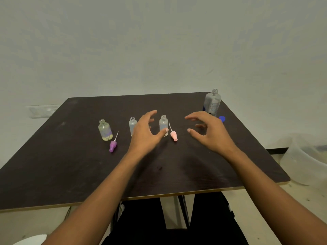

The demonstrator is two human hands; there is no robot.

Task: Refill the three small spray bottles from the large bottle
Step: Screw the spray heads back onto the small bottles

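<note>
On the dark table (pixel 53 170), three small bottles stand upright and uncapped in a row across the middle, nearer the far edge than the near one. The left bottle (pixel 105 130) holds a little yellowish liquid at its bottom and has a purple patch on its side. Just in front of it, to the right, the purple sprayer (pixel 113 145) lies on its side with its thin tube pointing toward the far edge. The middle bottle (pixel 132 125) looks clear; its right side is hidden behind the left hand (pixel 145 133). That hand hovers palm-right with fingers spread and loosely curved, gripping nothing. Its thumb tip overlaps the base of the right bottle (pixel 163 123); whether it touches cannot be told. The pink sprayer (pixel 173 135) lies just right of that bottle, tube slanting up beside it. The right hand (pixel 208 131) hangs above the table, apart from everything, fingers spread and curved like a claw, holding nothing. At the far right corner the large bottle (pixel 212 103) stands upright, open at the neck, with clear liquid and a label. The blue cap (pixel 222 118) lies just in front of it, partly behind the right hand's fingers.
</note>
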